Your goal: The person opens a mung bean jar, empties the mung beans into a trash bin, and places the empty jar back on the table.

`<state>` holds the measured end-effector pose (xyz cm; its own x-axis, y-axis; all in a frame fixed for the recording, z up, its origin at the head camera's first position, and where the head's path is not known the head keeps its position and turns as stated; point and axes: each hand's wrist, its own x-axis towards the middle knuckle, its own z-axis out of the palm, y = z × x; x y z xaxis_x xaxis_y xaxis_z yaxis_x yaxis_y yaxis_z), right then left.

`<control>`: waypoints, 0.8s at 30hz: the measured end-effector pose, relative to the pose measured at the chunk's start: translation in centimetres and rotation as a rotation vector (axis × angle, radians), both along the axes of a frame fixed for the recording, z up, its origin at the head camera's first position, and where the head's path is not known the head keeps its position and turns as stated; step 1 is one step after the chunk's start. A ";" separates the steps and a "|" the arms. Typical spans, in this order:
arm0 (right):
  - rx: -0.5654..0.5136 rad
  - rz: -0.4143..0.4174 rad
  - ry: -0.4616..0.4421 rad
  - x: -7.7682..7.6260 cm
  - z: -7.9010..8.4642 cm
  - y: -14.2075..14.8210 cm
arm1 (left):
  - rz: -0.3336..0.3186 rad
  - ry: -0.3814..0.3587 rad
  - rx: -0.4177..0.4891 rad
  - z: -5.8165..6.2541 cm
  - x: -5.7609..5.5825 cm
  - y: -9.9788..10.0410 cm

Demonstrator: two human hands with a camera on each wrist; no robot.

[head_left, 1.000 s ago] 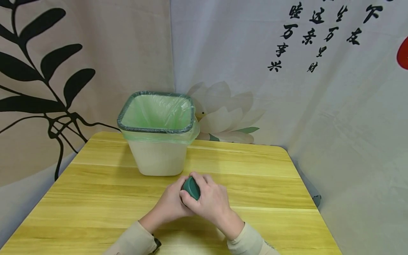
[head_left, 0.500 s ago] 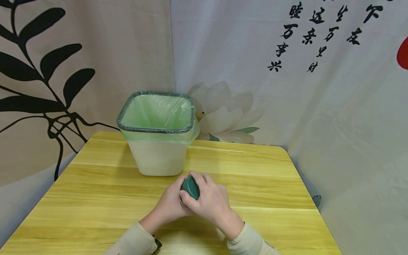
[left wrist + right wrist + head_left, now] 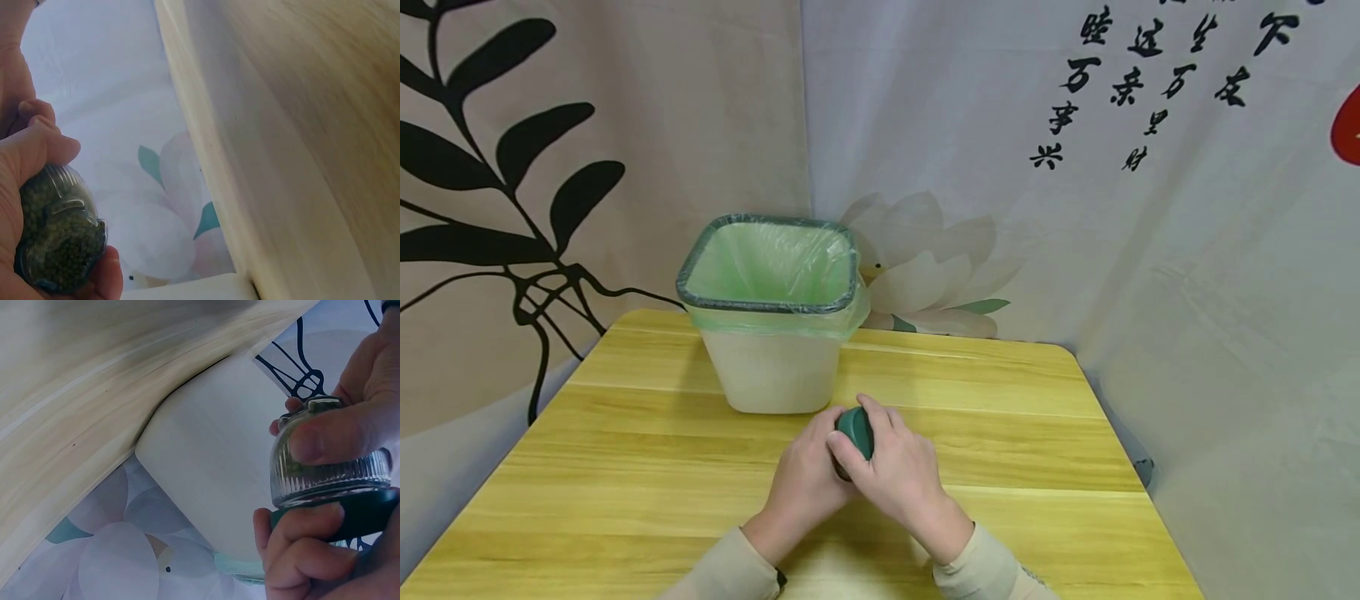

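Both hands grip a small jar in front of the bin in the head view. Its green lid (image 3: 856,432) lies under the fingers and thumb of my right hand (image 3: 898,467). Wrapped round the clear, ribbed jar (image 3: 289,481) is my left hand (image 3: 808,475), as the right wrist view shows with the lid facing down there. Dark green grains (image 3: 65,250) show through the jar's base in the left wrist view. Much of the jar is hidden by the fingers.
A whitish bin (image 3: 782,371) with a dark rim and a pale green liner (image 3: 760,267) stands at the table's back left, just beyond the hands. The yellow wooden table (image 3: 1000,433) ends at printed cloth hangings (image 3: 940,125).
The jar has shifted slightly right and away from me, and its lid has tilted. My left hand and forearm have moved right and turned a little; the right hand keeps its hold.
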<state>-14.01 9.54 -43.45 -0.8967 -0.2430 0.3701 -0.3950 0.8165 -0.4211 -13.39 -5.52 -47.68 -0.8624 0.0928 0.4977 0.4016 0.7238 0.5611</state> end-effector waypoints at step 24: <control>-0.027 -0.013 0.003 0.2 0.2 -0.1 | -0.019 -0.005 0.020 0.1 0.0 0.2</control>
